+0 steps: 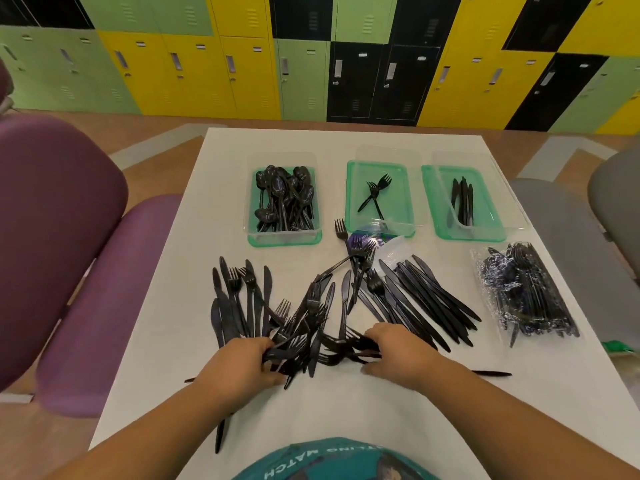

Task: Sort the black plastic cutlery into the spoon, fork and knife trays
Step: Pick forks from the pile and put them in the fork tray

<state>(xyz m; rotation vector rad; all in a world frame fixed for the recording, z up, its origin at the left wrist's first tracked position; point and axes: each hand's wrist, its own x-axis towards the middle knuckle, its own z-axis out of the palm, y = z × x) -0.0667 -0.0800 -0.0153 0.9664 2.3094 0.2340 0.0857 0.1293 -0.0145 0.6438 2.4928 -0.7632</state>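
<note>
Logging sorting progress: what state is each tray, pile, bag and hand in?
spoon tray, heaped with spoons
fork tray, two forks inside
knife tray, few knives inside
loose pile, unsorted forks and knives
bag, packed with cutlery
left hand, grips bunched cutlery
right hand, on pile, grip unclear

Glossy black plastic cutlery on smooth matt white table; trays clear/green plastic, crinkly plastic bag.

head cam | wide-angle | faces forward-down | near above table
</note>
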